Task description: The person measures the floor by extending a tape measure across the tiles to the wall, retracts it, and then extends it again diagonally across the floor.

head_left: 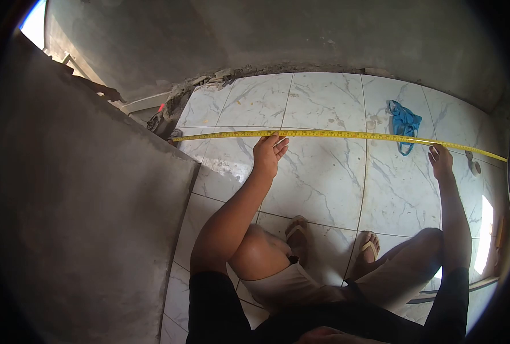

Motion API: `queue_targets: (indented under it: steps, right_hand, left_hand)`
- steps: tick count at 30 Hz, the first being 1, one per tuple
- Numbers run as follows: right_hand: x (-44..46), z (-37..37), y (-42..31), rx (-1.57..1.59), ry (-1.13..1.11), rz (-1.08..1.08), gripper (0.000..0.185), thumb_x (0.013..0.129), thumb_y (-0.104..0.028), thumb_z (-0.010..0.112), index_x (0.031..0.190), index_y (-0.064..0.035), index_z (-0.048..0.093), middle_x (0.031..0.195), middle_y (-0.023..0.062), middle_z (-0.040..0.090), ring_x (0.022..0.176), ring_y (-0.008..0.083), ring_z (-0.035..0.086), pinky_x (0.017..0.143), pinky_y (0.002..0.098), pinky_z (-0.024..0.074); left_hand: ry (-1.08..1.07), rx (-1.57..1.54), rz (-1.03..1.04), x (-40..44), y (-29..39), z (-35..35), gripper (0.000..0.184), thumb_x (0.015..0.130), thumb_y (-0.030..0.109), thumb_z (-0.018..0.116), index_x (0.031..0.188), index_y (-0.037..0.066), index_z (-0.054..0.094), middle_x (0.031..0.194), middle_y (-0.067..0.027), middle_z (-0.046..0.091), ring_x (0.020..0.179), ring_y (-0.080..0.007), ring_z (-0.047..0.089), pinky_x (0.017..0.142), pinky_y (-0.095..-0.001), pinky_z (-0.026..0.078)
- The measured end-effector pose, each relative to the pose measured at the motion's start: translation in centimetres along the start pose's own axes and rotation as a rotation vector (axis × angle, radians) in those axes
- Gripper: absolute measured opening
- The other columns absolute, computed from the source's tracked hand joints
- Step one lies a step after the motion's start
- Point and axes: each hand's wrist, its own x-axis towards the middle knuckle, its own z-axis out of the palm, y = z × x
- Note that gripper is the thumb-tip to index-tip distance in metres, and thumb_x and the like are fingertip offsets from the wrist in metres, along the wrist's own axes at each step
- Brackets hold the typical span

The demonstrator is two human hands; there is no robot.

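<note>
A yellow tape measure blade [335, 134] stretches across the view, from the wall edge on the left to the far right side. My left hand [270, 153] pinches its lower edge left of centre, thumb and forefinger on the blade and the other fingers curled loosely. Farther along, my right hand [440, 161] grips the blade between its fingertips. A blue cloth item with straps [404, 121] lies on the floor just behind the blade, one loop passing under it. What holds the blade's two ends cannot be made out.
White marble-patterned tiles [312, 178] cover the floor. A grey plastered wall [94, 200] rises at left, another [301, 34] at the back with rubble [220, 77] along its base. Another person's hand [109, 93] shows at upper left. A roll of tape [475, 168] lies at right.
</note>
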Motion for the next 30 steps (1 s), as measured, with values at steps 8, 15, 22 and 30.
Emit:
queue_targets:
  steps: [8,15,22,30]
  right_hand:
    - [3.4,-4.7,0.8,0.108,0.116,-0.002,0.023,0.086,-0.008,0.06,0.108,-0.0033,0.056,0.105,0.0063,0.063,0.098,0.0196,0.063,0.084,0.0327,0.0491]
    - [6.0,-9.4,1.4,0.178,0.261,-0.013,0.025,0.085,-0.006,0.055,0.11,-0.005,0.055,0.116,0.0062,0.063,0.101,0.0222,0.061,0.087,0.0348,0.0497]
    - [5.8,-10.7,1.4,0.188,0.349,-0.05,0.027,0.084,-0.009,0.052,0.11,-0.0052,0.057,0.112,0.0041,0.065,0.093,0.0171,0.063,0.082,0.0306,0.0512]
    - [6.3,-11.0,1.4,0.187,0.378,-0.031,0.03,0.083,-0.009,0.051,0.112,-0.0043,0.055,0.116,0.0046,0.065,0.097,0.0179,0.062,0.084,0.0313,0.0501]
  left_hand:
    - [0.067,-0.037,0.008,0.2,0.4,-0.7,0.02,0.092,0.02,0.06,0.109,0.009,0.057,0.104,-0.0049,0.062,0.094,-0.0171,0.063,0.083,-0.0314,0.05]
    - [0.13,-0.11,0.042,0.8,1.4,-2.7,0.023,0.092,0.021,0.06,0.112,0.011,0.055,0.109,-0.0031,0.061,0.095,-0.0166,0.061,0.086,-0.0329,0.048]
    - [0.257,-0.205,0.106,1.3,3.2,-5.0,0.023,0.093,0.022,0.059,0.113,0.013,0.054,0.115,-0.0024,0.061,0.099,-0.0162,0.059,0.087,-0.033,0.046]
    - [0.331,-0.223,0.146,1.2,4.1,-6.3,0.023,0.095,0.019,0.054,0.116,0.012,0.052,0.114,-0.0026,0.062,0.1,-0.0171,0.059,0.086,-0.0324,0.046]
